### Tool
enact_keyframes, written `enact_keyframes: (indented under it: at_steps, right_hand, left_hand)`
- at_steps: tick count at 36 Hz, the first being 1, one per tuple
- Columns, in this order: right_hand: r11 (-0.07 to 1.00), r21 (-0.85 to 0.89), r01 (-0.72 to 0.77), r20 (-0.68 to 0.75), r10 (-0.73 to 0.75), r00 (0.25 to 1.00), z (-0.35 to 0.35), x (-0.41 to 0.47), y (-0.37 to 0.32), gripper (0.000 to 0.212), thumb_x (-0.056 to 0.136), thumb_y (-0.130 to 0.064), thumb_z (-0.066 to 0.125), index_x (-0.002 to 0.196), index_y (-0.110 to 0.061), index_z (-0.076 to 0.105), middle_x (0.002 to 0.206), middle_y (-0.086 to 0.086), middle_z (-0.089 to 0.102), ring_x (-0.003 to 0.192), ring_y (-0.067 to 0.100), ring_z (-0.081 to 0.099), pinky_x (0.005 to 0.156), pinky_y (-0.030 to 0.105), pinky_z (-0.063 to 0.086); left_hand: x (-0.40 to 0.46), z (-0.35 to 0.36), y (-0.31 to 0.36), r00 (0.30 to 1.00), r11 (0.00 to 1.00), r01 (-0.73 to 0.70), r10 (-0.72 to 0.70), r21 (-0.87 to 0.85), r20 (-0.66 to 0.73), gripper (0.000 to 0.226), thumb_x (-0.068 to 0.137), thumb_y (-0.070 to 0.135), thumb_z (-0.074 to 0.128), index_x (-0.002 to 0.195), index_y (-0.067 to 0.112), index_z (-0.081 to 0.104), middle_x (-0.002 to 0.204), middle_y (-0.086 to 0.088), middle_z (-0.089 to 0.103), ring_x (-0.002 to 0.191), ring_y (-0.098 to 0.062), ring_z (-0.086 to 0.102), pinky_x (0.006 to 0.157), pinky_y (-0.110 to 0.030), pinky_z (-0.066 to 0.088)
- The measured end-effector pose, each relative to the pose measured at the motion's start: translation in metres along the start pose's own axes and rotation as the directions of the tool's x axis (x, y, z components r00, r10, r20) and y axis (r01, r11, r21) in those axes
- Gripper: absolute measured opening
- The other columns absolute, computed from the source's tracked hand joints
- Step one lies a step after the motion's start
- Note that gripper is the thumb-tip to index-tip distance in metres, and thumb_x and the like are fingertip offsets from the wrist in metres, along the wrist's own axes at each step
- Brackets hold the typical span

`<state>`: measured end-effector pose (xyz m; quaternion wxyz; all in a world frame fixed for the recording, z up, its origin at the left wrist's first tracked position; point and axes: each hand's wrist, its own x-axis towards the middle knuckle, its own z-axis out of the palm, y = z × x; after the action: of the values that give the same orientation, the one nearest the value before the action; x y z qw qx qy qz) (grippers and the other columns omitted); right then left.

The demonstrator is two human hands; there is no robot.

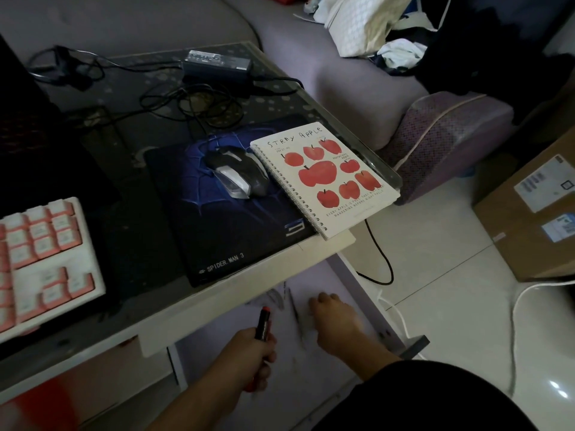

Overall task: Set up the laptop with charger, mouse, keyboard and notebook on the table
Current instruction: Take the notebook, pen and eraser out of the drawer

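A spiral notebook [326,178] with red apples on its cover lies at the table's right front corner. Left of it a black and silver mouse [238,174] sits on a dark blue mouse pad [224,231]. The black charger brick [216,65] with tangled cables lies at the back. A white and pink keyboard [40,259] is at the left edge, with the dark laptop [28,144] behind it. Below the table, in an open drawer [311,368], my left hand [252,356] grips a red and black marker [264,325]. My right hand [337,320] reaches flat onto the drawer floor.
A thin pen [294,309] lies on the drawer floor by my right hand. A grey sofa [342,73] with clothes stands behind the table. A cardboard box [535,219] sits on the tiled floor at right. Cables [379,259] trail down past the table's corner.
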<state>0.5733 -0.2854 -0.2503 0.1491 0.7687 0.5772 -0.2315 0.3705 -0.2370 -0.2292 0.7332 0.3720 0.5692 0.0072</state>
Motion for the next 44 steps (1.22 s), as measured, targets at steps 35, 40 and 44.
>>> enact_keyframes:
  at_steps: [35, 40, 44]
  right_hand:
    - [0.851, 0.483, -0.204, 0.255, 0.087, 0.963, -0.037, -0.028, 0.006, 0.017, 0.088, -0.02, 0.058, 0.075, -0.01, 0.058, 0.081, 0.01, 0.071, 0.064, 0.019, 0.063, 0.058, 0.027, 0.053]
    - [0.766, 0.641, -0.044, 0.19, -0.103, 0.976, -0.112, -0.104, 0.055, 0.028, 0.081, -0.028, 0.064, 0.082, 0.0, 0.067, 0.09, 0.019, 0.074, 0.086, 0.033, 0.074, 0.08, 0.046, 0.058]
    - [0.397, 0.918, 0.006, 0.112, -0.275, 0.955, -0.178, -0.156, 0.077, 0.016, 0.089, -0.001, 0.066, 0.104, 0.0, 0.072, 0.097, 0.033, 0.069, 0.082, 0.029, 0.068, 0.072, 0.037, 0.054]
  left_hand:
    - [-0.063, 0.014, 0.035, 0.975, 0.88, -0.217, 0.174, 0.422, 0.139, 0.014, 0.099, 0.035, 0.068, 0.11, 0.04, 0.061, 0.101, 0.014, 0.071, 0.089, -0.004, 0.069, 0.079, -0.015, 0.054]
    - [-0.108, 0.028, 0.078, 0.927, 0.807, -0.374, 0.306, 0.457, 0.218, 0.023, 0.096, 0.041, 0.065, 0.119, 0.034, 0.065, 0.101, 0.016, 0.066, 0.104, -0.005, 0.069, 0.076, -0.007, 0.044]
    - [-0.145, 0.04, 0.123, 0.897, 0.91, -0.383, 0.325, 0.159, 0.301, 0.004, 0.087, 0.024, 0.07, 0.088, 0.023, 0.067, 0.069, -0.003, 0.066, 0.063, -0.02, 0.064, 0.062, -0.028, 0.047]
